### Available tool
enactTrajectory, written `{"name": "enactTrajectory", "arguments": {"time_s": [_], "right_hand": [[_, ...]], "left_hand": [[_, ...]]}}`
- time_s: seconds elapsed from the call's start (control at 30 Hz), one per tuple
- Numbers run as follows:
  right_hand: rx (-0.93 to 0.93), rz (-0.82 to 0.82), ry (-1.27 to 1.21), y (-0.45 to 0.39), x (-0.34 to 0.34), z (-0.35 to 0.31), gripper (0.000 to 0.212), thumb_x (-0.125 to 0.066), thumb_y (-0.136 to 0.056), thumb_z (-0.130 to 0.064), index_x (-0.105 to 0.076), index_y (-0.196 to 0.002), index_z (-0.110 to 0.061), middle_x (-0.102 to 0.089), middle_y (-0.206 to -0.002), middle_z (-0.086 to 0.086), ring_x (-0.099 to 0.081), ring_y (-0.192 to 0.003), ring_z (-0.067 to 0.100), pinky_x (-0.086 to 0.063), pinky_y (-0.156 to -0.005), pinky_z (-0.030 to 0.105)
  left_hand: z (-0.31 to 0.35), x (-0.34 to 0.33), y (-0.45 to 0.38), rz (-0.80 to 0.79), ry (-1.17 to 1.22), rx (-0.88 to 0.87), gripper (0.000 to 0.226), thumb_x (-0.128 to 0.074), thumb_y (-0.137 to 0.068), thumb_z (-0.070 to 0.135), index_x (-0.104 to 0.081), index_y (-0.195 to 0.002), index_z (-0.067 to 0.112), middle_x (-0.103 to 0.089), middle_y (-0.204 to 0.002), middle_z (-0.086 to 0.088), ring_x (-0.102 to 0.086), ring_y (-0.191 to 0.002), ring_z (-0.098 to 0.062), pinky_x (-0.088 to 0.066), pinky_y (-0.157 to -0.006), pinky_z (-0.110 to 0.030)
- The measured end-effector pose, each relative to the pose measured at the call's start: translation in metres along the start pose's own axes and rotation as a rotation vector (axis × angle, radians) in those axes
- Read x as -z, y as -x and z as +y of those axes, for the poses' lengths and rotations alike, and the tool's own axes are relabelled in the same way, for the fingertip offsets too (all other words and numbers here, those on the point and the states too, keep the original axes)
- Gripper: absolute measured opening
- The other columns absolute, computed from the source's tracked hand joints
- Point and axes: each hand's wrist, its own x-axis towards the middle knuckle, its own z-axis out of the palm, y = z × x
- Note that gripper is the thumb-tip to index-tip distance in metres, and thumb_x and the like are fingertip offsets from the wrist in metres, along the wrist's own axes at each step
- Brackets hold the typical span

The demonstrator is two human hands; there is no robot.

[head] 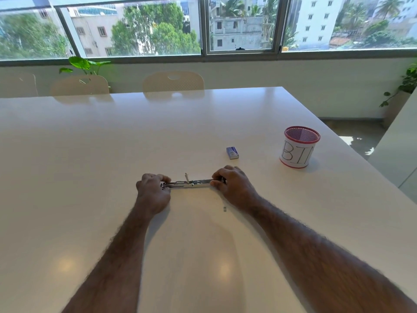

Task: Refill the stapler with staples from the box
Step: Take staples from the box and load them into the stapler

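A silver metal stapler (189,183) lies unfolded flat on the white table (90,166), stretched left to right, with a small part sticking up near its middle. My left hand (153,188) grips its left end and my right hand (232,184) grips its right end. A small blue staple box (232,152) lies shut on the table beyond my right hand, apart from both hands. A tiny piece of staples (224,209) rests on the table just below my right wrist.
A red mesh cup (300,146) labelled BIN stands at the right, past the staple box. The table's right edge runs diagonally behind it. Chairs (173,83) stand at the far side under the windows.
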Motion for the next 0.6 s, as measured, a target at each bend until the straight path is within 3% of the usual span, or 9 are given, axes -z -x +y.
{"name": "enactTrajectory", "arguments": {"time_s": [0.13,0.23,0.3,0.43,0.6], "right_hand": [[0.016,0.155,-0.033,0.007,0.009,0.001,0.021,-0.069,-0.088,-0.02,-0.068,-0.106,-0.008,-0.064,-0.099,0.004,-0.054,-0.086,0.014,-0.041,-0.074,0.019],[-0.007,0.173,-0.052,0.013,0.021,0.004,0.007,-0.068,-0.087,-0.017,-0.07,-0.091,-0.012,-0.062,-0.085,-0.003,-0.054,-0.068,0.003,-0.038,-0.061,0.006],[-0.021,0.129,-0.046,0.018,0.027,0.007,0.004,-0.067,-0.088,-0.017,-0.071,-0.088,-0.014,-0.062,-0.08,-0.007,-0.053,-0.066,-0.002,-0.039,-0.06,0.003],[0.022,-0.008,-0.033,0.028,0.028,0.005,0.008,-0.066,-0.089,-0.015,-0.073,-0.094,-0.013,-0.067,-0.083,-0.006,-0.056,-0.068,-0.001,-0.041,-0.062,0.003],[0.14,-0.104,0.063,0.029,0.024,-0.002,0.012,-0.065,-0.089,-0.016,-0.074,-0.098,-0.016,-0.07,-0.094,0.0,-0.059,-0.075,0.007,-0.052,-0.073,0.021]], "left_hand": [[0.003,-0.001,0.01,0.113,0.009,-0.052,0.039,-0.062,-0.077,0.008,-0.06,-0.115,0.013,-0.051,-0.118,-0.019,-0.041,-0.118,-0.033,-0.028,-0.102,-0.033],[0.015,-0.005,0.023,0.272,0.033,-0.149,0.023,-0.066,-0.076,0.009,-0.063,-0.099,0.009,-0.057,-0.103,-0.018,-0.05,-0.104,-0.033,-0.037,-0.093,-0.035],[0.026,-0.008,0.03,0.306,0.069,-0.254,0.013,-0.069,-0.076,0.009,-0.065,-0.089,0.008,-0.058,-0.092,-0.014,-0.055,-0.09,-0.029,-0.043,-0.083,-0.034],[0.044,-0.019,0.044,0.11,0.132,-0.426,0.008,-0.069,-0.076,0.01,-0.069,-0.082,0.015,-0.059,-0.077,0.002,-0.053,-0.065,-0.006,-0.045,-0.069,-0.023],[0.046,-0.031,0.047,-0.036,0.103,-0.485,0.008,-0.069,-0.075,0.014,-0.069,-0.079,0.021,-0.06,-0.074,0.006,-0.053,-0.066,-0.002,-0.037,-0.064,-0.011]]}}
